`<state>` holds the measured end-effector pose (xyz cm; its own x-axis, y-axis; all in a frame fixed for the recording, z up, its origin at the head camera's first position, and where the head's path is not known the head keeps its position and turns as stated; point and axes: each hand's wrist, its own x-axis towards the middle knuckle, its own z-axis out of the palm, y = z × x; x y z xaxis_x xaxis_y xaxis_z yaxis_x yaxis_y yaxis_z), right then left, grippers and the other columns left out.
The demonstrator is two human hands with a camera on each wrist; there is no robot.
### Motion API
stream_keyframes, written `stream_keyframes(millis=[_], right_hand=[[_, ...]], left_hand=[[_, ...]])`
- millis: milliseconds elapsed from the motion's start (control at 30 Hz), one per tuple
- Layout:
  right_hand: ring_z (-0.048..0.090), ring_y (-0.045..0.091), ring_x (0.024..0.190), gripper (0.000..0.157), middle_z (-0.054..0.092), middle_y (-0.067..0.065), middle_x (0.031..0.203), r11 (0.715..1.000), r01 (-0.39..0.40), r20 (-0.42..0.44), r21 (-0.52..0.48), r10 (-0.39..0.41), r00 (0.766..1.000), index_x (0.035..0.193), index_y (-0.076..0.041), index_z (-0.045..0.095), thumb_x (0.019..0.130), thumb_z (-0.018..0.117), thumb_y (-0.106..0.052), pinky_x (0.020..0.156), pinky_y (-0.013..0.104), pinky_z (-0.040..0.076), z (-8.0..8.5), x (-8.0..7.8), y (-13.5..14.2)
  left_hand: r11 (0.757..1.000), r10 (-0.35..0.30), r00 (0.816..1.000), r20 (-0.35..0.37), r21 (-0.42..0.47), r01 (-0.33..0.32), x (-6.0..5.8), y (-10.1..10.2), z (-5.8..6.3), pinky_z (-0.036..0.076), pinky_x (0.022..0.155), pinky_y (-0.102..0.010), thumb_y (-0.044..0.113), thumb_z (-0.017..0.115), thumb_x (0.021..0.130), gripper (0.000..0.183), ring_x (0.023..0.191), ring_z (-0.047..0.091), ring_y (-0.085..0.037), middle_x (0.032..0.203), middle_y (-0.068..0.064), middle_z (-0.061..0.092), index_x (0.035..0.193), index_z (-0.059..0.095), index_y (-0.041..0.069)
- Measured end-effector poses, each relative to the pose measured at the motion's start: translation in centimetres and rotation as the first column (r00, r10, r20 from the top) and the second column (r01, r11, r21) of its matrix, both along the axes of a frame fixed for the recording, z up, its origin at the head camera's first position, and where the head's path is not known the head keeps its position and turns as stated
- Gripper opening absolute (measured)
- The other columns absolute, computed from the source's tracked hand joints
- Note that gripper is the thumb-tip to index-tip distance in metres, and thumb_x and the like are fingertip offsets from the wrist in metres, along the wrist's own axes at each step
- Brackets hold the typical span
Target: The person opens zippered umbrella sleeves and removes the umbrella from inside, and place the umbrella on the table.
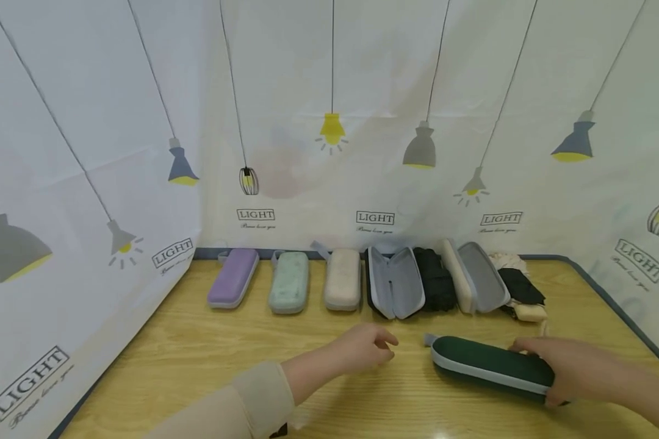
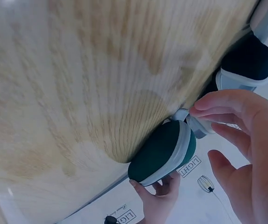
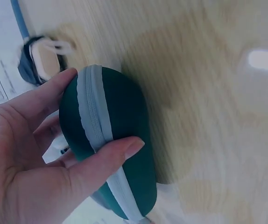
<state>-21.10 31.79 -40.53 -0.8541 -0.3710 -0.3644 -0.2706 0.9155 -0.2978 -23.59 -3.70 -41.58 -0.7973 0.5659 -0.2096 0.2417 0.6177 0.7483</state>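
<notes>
My right hand (image 1: 582, 369) grips a dark green zippered case (image 1: 489, 363) by its right end, above the front right of the table. In the right wrist view, the thumb lies across the case's light grey zipper band (image 3: 94, 107) and the fingers wrap its other side. The case is closed, with a small grey strap (image 1: 430, 339) at its left end. Just left of that strap, my left hand (image 1: 365, 346) hovers with loosely bent fingers, holding nothing. The left wrist view shows its thumb and fingers (image 2: 227, 105) apart, near the strap end.
Along the back of the wooden table (image 1: 187, 372) lie closed purple (image 1: 233, 277), mint (image 1: 288, 283) and beige (image 1: 343, 279) cases. Right of them are an opened grey-lined case (image 1: 409, 283), a black bundle (image 1: 436, 280), an opened cream case (image 1: 486, 277) and a small fabric pile (image 1: 522, 286).
</notes>
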Motion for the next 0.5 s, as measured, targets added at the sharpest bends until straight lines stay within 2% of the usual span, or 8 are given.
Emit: stream_keyframes(millis=[100,267,400,500], right_hand=[[0.052,0.018,0.094,0.074,0.052,-0.006,0.110,0.997,-0.058,-0.029,-0.048,0.057,0.998,0.114,-0.022,0.053,0.049,0.086,-0.030,0.075,0.040,0.045,0.1,-0.4,-1.8],[0.052,0.015,0.095,0.073,0.052,-0.009,0.109,0.989,-0.129,-0.065,-0.067,0.124,0.990,0.116,-0.026,0.052,0.051,0.086,-0.031,0.075,0.037,0.045,0.2,-1.3,-5.1],[0.053,0.016,0.097,0.073,0.053,-0.009,0.110,0.990,-0.134,-0.064,-0.041,0.131,0.989,0.117,-0.028,0.052,0.052,0.086,-0.028,0.077,0.038,0.044,0.8,-1.8,-7.5],[0.052,0.016,0.099,0.075,0.052,-0.009,0.113,0.991,-0.137,-0.069,-0.016,0.135,0.988,0.118,-0.029,0.052,0.052,0.086,-0.029,0.080,0.040,0.044,1.0,-2.0,-8.8]], left_hand=[[0.995,0.035,0.995,0.097,0.091,-0.044,-0.3,-0.9,-0.9,0.048,0.059,-0.028,0.008,0.058,0.085,0.029,0.072,0.061,-0.015,0.087,-0.002,0.063,0.114,0.060,0.002],[0.977,0.104,0.977,0.183,0.165,-0.135,-0.2,-2.4,-1.9,0.051,0.065,-0.033,0.003,0.056,0.085,0.025,0.077,0.059,-0.017,0.092,-0.006,0.062,0.109,0.062,0.000],[0.961,0.134,0.966,0.220,0.208,-0.181,0.0,-3.3,-2.0,0.050,0.067,-0.034,0.003,0.053,0.085,0.026,0.076,0.058,-0.016,0.095,-0.010,0.062,0.109,0.062,0.000],[0.961,0.134,0.969,0.206,0.212,-0.178,0.1,-3.9,-2.0,0.049,0.065,-0.030,0.003,0.053,0.083,0.030,0.074,0.056,-0.013,0.094,-0.009,0.062,0.112,0.060,-0.002]])
